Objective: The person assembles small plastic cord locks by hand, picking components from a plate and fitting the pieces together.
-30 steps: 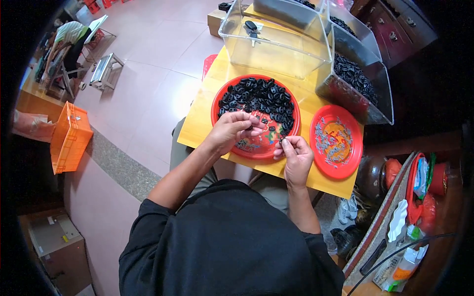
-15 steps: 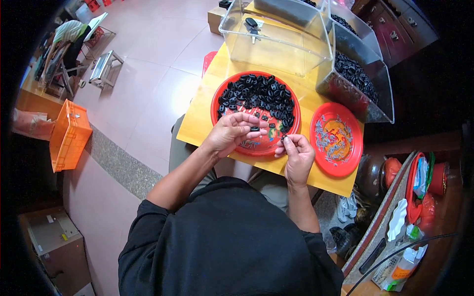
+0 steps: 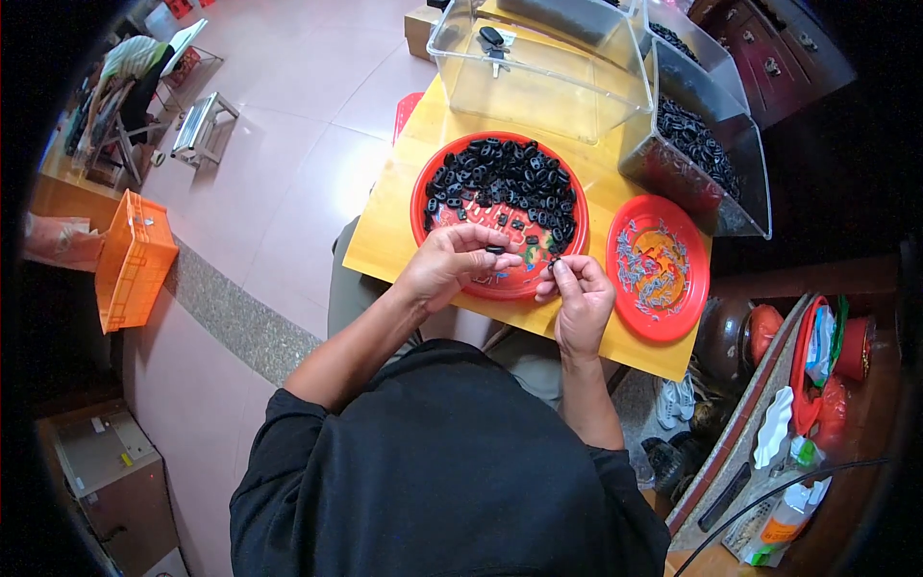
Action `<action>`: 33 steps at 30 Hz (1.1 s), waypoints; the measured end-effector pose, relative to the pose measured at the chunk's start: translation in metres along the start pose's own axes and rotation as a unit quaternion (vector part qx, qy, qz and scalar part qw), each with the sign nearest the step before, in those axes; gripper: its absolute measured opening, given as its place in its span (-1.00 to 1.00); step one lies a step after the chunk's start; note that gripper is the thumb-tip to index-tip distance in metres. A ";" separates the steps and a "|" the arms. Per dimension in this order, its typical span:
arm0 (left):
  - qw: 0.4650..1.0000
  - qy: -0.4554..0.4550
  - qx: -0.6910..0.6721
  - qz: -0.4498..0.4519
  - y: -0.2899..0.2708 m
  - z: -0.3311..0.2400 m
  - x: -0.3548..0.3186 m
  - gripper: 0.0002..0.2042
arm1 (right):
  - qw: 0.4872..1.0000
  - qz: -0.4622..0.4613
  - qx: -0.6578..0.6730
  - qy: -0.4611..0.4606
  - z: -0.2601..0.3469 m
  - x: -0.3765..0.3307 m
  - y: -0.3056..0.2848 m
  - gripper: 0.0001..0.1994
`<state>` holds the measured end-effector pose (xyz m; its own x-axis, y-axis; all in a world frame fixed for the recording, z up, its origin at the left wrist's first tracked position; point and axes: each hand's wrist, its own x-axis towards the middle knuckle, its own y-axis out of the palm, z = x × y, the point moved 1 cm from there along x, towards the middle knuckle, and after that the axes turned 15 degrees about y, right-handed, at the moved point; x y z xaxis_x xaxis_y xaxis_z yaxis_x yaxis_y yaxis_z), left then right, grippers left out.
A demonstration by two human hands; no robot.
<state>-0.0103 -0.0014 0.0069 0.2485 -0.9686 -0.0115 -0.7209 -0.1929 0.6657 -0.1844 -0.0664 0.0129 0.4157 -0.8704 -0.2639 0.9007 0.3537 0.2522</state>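
Fingers pointing right over the red tray, the left hand held a black piece; the right hand, by the rim, pinched a dark bit. A red plate lay alongside.

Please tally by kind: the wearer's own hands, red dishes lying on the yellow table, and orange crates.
Hands: 2 (left hand, right hand)
Red dishes: 2 (larger dish with black pieces, smaller dish with grey pieces)
Orange crate: 1
Total: 5
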 end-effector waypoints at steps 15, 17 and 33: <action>0.998 -0.068 0.013 -0.014 0.001 0.002 -0.007 -0.84 | 1.000 0.008 0.012 0.007 0.002 0.001 0.002 -0.96; 0.998 -0.058 0.020 -0.008 -0.004 0.006 -0.008 -0.85 | 1.000 0.013 0.006 0.007 0.003 0.001 0.004 -0.96; 0.977 -0.121 -0.165 -0.064 -0.001 0.009 -0.015 -0.90 | 0.999 0.025 0.019 0.043 0.000 -0.006 0.026 -0.95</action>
<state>-0.0196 0.0120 -0.0003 0.1339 -0.9561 -0.2608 -0.4365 -0.2932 0.8506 -0.1639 -0.0525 0.0213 0.4711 -0.8186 -0.3286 0.8737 0.3820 0.3010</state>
